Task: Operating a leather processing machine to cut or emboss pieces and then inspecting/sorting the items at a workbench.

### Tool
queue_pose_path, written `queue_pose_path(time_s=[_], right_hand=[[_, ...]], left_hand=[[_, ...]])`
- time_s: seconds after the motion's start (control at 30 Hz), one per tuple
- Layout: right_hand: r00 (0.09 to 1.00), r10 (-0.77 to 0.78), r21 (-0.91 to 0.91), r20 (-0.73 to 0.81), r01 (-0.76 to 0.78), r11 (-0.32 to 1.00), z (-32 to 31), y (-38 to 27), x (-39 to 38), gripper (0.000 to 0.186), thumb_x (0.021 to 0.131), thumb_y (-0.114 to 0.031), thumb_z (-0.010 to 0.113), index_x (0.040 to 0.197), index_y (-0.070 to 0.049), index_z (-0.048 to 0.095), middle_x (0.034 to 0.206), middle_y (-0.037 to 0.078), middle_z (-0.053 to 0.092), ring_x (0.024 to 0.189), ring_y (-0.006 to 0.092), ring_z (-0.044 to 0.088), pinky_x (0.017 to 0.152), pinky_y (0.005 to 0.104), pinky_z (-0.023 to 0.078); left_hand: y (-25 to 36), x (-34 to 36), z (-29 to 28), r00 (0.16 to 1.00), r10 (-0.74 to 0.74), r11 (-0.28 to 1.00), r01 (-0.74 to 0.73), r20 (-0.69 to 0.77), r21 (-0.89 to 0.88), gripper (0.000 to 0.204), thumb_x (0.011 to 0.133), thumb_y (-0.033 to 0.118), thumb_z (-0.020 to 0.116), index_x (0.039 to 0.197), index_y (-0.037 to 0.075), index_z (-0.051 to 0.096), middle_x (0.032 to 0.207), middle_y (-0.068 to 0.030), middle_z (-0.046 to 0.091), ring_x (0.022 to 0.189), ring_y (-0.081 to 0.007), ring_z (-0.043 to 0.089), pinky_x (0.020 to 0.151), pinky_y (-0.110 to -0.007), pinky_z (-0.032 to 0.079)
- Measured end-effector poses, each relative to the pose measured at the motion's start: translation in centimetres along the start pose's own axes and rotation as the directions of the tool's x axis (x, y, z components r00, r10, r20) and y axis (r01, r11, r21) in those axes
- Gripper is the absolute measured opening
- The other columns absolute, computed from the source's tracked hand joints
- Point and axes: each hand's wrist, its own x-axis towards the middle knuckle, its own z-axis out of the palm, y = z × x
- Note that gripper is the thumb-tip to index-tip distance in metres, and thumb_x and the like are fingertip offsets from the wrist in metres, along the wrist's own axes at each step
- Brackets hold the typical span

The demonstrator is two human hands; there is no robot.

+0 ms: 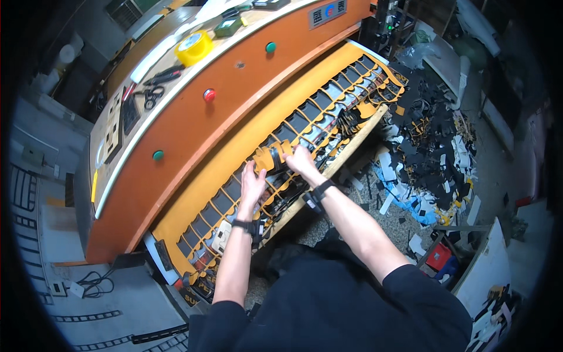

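Note:
My two hands meet over a long orange sheet [202,202] with rows of cut-out openings, which lies along the front of an orange machine. Between them is a small stack of orange and black cut pieces [271,157]. My left hand [253,183] has its fingers closed on the stack's left end. On the other end, my right hand [301,161] is closed with bent fingers. Dark pieces and scraps [350,122] lie along the sheet's near side, beside a pale wooden bar [358,139]. A cream-coloured flat block [221,236] rests near my left wrist.
The machine's orange front [193,129] carries a red button [209,95] and green ones. On its top lie yellow tape [194,48], scissors [153,97] and a slotted board [114,126]. Offcuts [431,141] are heaped on the floor at right, beyond a red box [438,256].

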Motion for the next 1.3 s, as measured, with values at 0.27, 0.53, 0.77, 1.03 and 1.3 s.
queue_pose_path(time_s=[0.27,0.53,0.77,1.03,1.3], right_hand=[[0.999,0.017,0.102,-0.029,-0.014,0.995,1.9,3.6,2.8,0.069,0.089,-0.031,0.083,0.142,0.006,0.059,0.146,0.036,0.054,0.132,0.0494,0.062,0.115,0.0501,0.052],[0.982,-0.187,0.101,-0.022,0.189,0.977,2.4,2.0,2.3,0.064,0.088,-0.015,0.083,0.139,0.007,0.051,0.135,0.035,0.057,0.118,0.054,0.066,0.098,0.0553,0.059],[0.895,-0.039,0.062,0.444,0.012,0.998,-0.5,-0.6,6.5,0.068,0.092,-0.021,0.08,0.146,0.005,0.048,0.12,0.036,0.073,0.117,0.0502,0.072,0.1,0.0522,0.06],[0.76,-0.257,0.447,0.597,-0.049,0.893,-10.3,3.9,13.1,0.072,0.096,-0.013,0.083,0.157,0.005,0.049,0.148,0.021,0.067,0.136,0.0301,0.065,0.118,0.0412,0.051],[0.77,-0.196,0.318,0.607,-0.009,0.948,-34.5,12.2,21.7,0.052,0.097,0.0,0.077,0.145,-0.001,0.061,0.124,0.008,0.077,0.113,0.0152,0.073,0.099,0.0331,0.059]], left_hand=[[3.5,0.9,7.4,0.994,-0.104,0.991,0.103,0.012,0.08,0.054,0.103,0.016,0.065,0.151,-0.007,0.058,0.157,-0.0272,0.059,0.139,-0.0418,0.05,0.123,-0.046,0.04],[7.1,-1.0,8.4,0.97,-0.187,0.929,0.225,-0.153,0.294,0.044,0.112,0.024,0.05,0.144,0.0,0.066,0.116,-0.0214,0.08,0.153,-0.0443,0.042,0.126,-0.07,0.01],[7.2,0.4,9.3,0.885,-0.419,0.861,0.459,-0.206,0.219,0.038,0.114,0.025,0.049,0.141,0.011,0.072,0.145,-0.0125,0.071,0.157,-0.0274,0.043,0.129,-0.066,0.009],[14.7,2.8,6.8,0.756,-0.23,0.912,0.387,-0.613,0.135,0.018,0.105,0.013,0.068,0.121,0.006,0.074,0.127,-0.014,0.069,0.122,-0.0286,0.061,0.115,-0.049,0.033],[21.6,3.2,17.6,0.823,-0.367,0.569,0.567,0.434,-0.595,0.031,0.105,0.008,0.074,0.133,-0.003,0.064,0.121,-0.0128,0.076,0.111,-0.019,0.073,0.1,-0.033,0.06]])
